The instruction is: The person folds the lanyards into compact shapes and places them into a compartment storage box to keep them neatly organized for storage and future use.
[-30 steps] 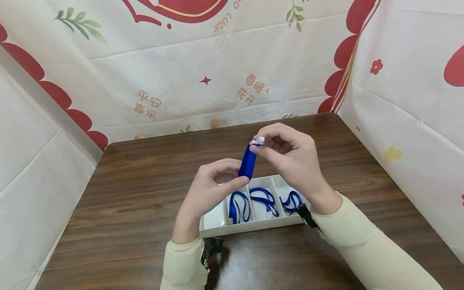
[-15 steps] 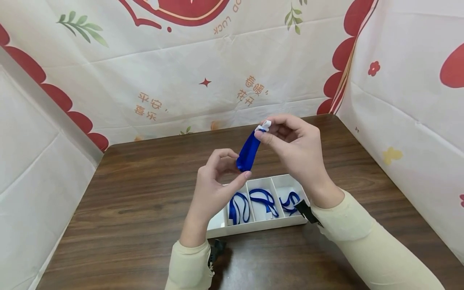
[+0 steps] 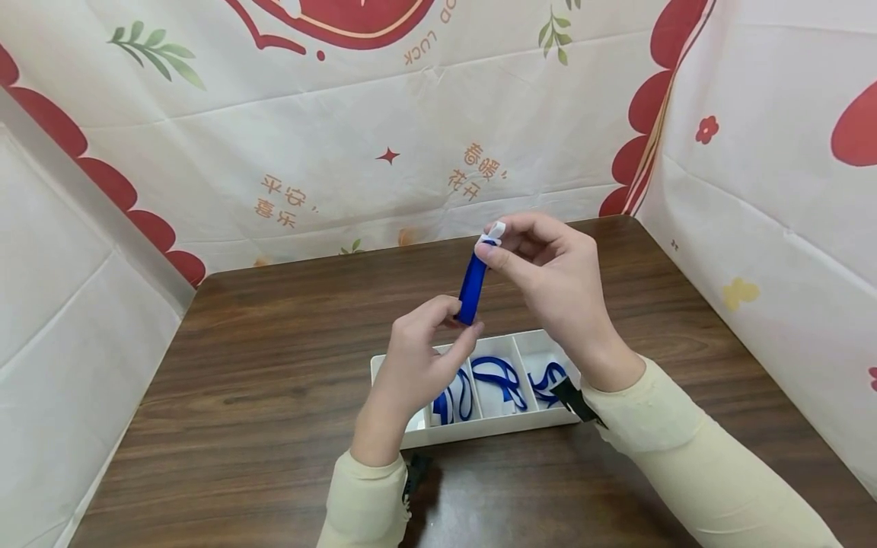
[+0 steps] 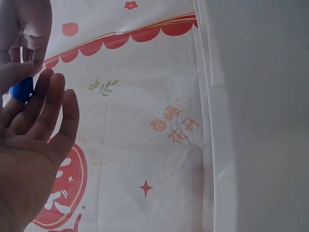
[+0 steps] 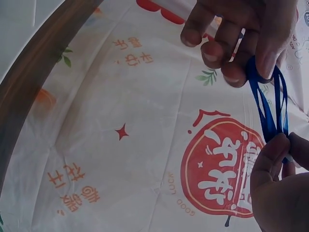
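Observation:
A folded blue lanyard (image 3: 471,289) with a white plastic end piece (image 3: 498,229) is stretched between my two hands above a white box (image 3: 493,432). Thumb and fingers of my right hand (image 3: 562,285) pinch its upper end just below the white piece. At the lower end, my left hand (image 3: 419,358) holds the loop by thumb and index finger; its other fingers are loosely bent in the left wrist view. Several strands of the lanyard (image 5: 267,121) run side by side in the right wrist view. Part of the box is hidden behind my left hand.
Dividers split the box into compartments. Coiled blue lanyards (image 3: 444,409) lie in three of them. The box stands on a brown wooden table (image 3: 274,380). Printed white cloth (image 3: 342,114) hangs behind the table and along its sides.
Both hands have risen with the lanyard. My left hand moved right, its fingers spread around the lower loop, then closed in on it, and the lanyard is now straighter and narrower.

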Demonstrator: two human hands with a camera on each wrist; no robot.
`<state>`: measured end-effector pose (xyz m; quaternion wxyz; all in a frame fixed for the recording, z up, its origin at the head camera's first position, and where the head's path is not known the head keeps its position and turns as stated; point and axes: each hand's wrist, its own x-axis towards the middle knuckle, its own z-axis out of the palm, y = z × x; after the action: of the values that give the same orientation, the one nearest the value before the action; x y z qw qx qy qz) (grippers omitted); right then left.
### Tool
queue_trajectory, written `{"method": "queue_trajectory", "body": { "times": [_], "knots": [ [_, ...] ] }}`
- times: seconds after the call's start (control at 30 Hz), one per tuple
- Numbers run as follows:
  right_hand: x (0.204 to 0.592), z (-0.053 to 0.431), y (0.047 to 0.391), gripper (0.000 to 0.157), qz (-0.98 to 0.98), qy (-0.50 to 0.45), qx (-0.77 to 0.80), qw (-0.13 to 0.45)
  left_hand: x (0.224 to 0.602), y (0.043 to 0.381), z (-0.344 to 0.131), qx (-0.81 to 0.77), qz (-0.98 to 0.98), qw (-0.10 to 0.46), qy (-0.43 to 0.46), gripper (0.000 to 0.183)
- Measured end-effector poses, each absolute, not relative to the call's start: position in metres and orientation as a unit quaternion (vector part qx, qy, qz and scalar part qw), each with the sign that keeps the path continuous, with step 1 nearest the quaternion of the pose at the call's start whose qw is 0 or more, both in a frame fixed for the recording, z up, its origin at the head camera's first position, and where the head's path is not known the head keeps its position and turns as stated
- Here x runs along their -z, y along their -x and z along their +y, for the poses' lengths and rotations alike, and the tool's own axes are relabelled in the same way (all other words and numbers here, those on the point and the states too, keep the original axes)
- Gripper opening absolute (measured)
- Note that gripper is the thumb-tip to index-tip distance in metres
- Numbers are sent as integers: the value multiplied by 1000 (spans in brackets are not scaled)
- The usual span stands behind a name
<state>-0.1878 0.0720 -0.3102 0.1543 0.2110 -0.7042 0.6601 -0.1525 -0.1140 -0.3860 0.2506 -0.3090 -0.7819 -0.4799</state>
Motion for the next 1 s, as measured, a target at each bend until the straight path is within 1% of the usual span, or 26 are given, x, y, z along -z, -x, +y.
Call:
{"method": "queue_trajectory", "body": {
  "times": [0.1, 0.23, 0.47, 0.57, 0.63, 0.77, 0.83, 0.93, 1.0],
  "knots": [
    [309, 72, 188, 18, -697, -211, -671, 141, 387, 153, -113, 487, -776, 252, 312, 6],
    [308, 73, 191, 17, -690, -208, -683, 119, 387, 151, -113, 517, -761, 231, 317, 11],
    [307, 75, 193, 15, -656, -216, -721, 62, 387, 147, -115, 556, -759, 115, 319, 14],
    [306, 76, 194, 16, -649, -209, -730, 48, 388, 145, -118, 576, -748, 84, 321, 21],
    [306, 77, 194, 16, -648, -203, -732, 43, 387, 145, -119, 596, -729, 81, 327, 25],
    [305, 78, 193, 17, -649, -204, -732, 40, 385, 144, -120, 649, -680, 95, 328, 32],
    [305, 78, 193, 18, -650, -209, -730, 40, 382, 143, -119, 671, -669, 93, 305, 41],
    [306, 77, 193, 17, -659, -218, -719, 45, 377, 142, -117, 692, -673, 74, 250, 52],
    [307, 76, 192, 16, -671, -224, -705, 50, 374, 143, -115, 682, -694, 67, 222, 52]
  ]
}}
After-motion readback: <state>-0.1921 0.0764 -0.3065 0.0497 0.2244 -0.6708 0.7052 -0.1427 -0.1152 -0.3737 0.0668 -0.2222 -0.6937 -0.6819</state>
